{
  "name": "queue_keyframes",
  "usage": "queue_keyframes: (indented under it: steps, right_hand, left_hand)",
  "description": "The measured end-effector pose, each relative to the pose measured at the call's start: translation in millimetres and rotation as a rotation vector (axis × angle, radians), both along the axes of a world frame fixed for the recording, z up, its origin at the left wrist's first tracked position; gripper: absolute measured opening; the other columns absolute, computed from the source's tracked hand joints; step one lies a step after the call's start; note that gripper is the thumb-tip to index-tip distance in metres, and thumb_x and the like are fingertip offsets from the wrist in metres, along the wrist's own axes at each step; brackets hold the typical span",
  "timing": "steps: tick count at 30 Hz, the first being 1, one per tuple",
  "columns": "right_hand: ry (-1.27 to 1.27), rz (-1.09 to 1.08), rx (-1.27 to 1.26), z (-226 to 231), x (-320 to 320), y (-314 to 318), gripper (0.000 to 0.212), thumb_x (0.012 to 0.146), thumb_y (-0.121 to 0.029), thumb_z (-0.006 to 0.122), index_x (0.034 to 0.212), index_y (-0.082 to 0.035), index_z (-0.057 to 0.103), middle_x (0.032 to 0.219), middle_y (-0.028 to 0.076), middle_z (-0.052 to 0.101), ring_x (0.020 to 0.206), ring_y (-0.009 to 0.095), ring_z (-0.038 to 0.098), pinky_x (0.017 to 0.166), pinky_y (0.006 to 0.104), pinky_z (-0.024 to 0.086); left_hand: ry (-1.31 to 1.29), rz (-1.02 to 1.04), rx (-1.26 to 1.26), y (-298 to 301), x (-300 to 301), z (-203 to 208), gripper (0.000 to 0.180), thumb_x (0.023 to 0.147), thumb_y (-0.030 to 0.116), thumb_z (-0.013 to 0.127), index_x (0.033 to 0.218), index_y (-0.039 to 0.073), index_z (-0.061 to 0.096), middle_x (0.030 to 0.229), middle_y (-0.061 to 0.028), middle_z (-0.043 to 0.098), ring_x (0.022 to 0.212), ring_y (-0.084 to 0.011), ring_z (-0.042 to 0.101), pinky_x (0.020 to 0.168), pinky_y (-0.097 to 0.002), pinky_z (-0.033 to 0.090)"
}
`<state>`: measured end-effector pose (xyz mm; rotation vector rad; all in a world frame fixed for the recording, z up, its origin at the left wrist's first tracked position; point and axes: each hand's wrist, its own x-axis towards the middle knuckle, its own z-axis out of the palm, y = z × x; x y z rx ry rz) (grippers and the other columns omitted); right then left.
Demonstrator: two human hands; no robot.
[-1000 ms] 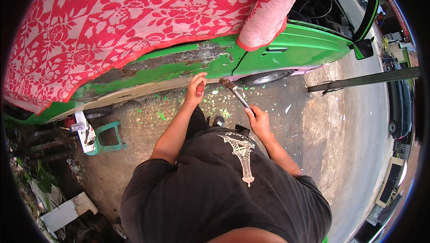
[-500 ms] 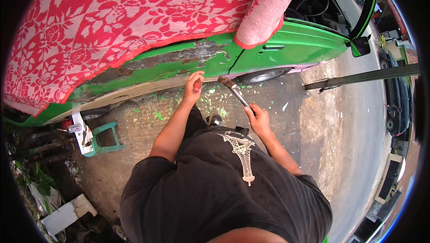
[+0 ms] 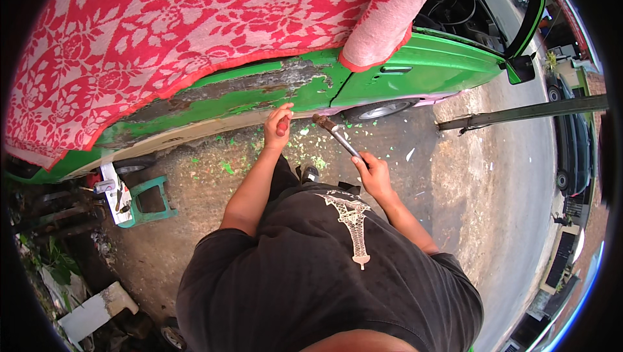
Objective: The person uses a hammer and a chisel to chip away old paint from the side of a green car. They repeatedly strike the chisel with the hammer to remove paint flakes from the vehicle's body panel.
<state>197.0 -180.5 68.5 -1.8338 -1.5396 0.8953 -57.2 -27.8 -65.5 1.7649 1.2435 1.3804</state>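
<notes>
My left hand (image 3: 277,126) is wrapped round a red-handled tool (image 3: 283,125), close to the car's lower side. The tool's working end is hidden, so its exact kind does not show. In my right hand (image 3: 373,173) is a hammer (image 3: 336,136), gripped by its metal shaft, with the rusty brown head pointing toward the left hand. Both hands are in front of the green car (image 3: 422,60). On its side panel, a grey-brown patch (image 3: 246,87) of bare, scraped surface breaks the green paint. The hammer head and the red handle are apart.
A red and pink floral blanket (image 3: 162,34) drapes over the car. Green paint flakes (image 3: 226,167) litter the ground. A green plastic stool (image 3: 170,212) with papers stands at left. A metal post (image 3: 519,113) juts in at right, beside the road.
My right hand and the hammer have shifted slightly left, bringing the head a little nearer the left hand. The left hand has barely moved and keeps its grip.
</notes>
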Motion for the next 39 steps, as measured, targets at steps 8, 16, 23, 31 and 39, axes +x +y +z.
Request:
queue_keyframes:
  steps: [8,16,23,31,39]
  right_hand:
    - [-0.092,0.237,0.234,6.9,-15.0,17.8,0.025,0.091,-0.027,0.068,0.098,-0.003,0.069,0.069,0.014,0.064,0.060,0.033,0.062,0.062,0.0403,0.047]
    - [-0.460,0.463,0.268,-20.2,-22.3,42.1,0.021,0.092,-0.029,0.066,0.096,-0.008,0.067,0.069,0.012,0.064,0.061,0.033,0.061,0.065,0.0409,0.046]
    - [-0.243,0.234,0.199,-3.1,-2.2,16.3,0.023,0.092,-0.030,0.066,0.095,-0.007,0.067,0.065,0.012,0.063,0.059,0.034,0.061,0.065,0.0420,0.047]
    - [-0.144,0.134,0.111,1.1,4.6,0.8,0.024,0.094,-0.025,0.066,0.100,-0.002,0.068,0.064,0.015,0.060,0.055,0.027,0.058,0.055,0.0373,0.045]
    - [-0.109,0.090,0.021,9.3,0.7,4.8,0.028,0.093,-0.030,0.067,0.098,-0.003,0.068,0.069,0.019,0.063,0.066,0.038,0.063,0.064,0.0443,0.049]
  left_hand:
    - [0.055,-0.058,-0.031,-2.4,-6.1,3.6,0.023,0.075,-0.011,0.061,0.089,0.007,0.056,0.111,-0.0112,0.069,0.103,-0.0322,0.064,0.087,-0.0385,0.051]
    - [-0.054,-0.069,-0.092,6.1,-0.8,2.3,0.019,0.079,-0.014,0.059,0.086,0.003,0.053,0.106,-0.0118,0.069,0.101,-0.0260,0.067,0.086,-0.0314,0.050]
    - [-0.071,-0.062,-0.017,5.0,-3.9,-3.9,0.021,0.078,-0.018,0.059,0.083,0.001,0.052,0.097,-0.0106,0.065,0.097,-0.0224,0.065,0.082,-0.0316,0.049]
    - [-0.161,-0.099,0.031,-2.0,-0.6,-31.6,0.022,0.077,-0.021,0.058,0.087,-0.001,0.055,0.103,-0.0144,0.064,0.090,-0.0195,0.061,0.078,-0.0291,0.048]
    - [0.090,-0.062,0.046,-5.4,-2.2,-11.0,0.021,0.071,-0.007,0.063,0.086,0.006,0.057,0.112,-0.0103,0.068,0.101,-0.0327,0.064,0.084,-0.0380,0.051]
